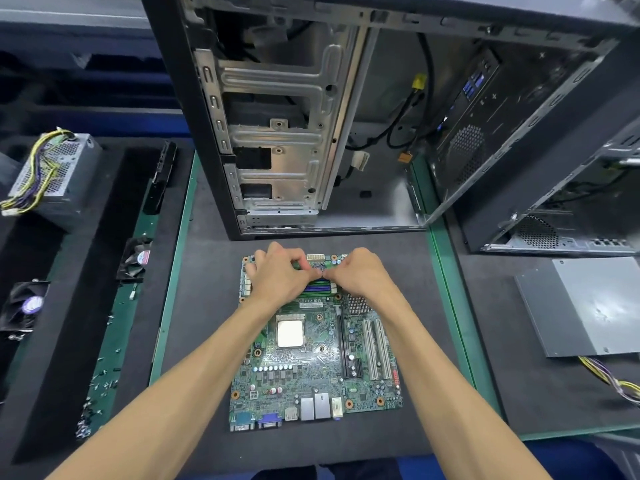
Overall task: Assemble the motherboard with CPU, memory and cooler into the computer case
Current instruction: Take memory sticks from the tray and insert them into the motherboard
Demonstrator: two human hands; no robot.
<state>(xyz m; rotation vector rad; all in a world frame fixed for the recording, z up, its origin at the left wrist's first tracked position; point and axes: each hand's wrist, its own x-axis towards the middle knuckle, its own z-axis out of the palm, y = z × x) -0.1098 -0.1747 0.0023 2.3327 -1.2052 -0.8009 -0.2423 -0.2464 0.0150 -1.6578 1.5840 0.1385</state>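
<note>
My left hand and right hand each pinched an end of a memory stick over the slots at the board's 12 o'clock edge. The CPU sat in its socket mid-board. The open case lay just beyond at 12 o'clock; a power supply rested at 10 o'clock.

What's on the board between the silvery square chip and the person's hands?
In the head view, only a white label strip on bare board separates the chip from the hands.
</note>
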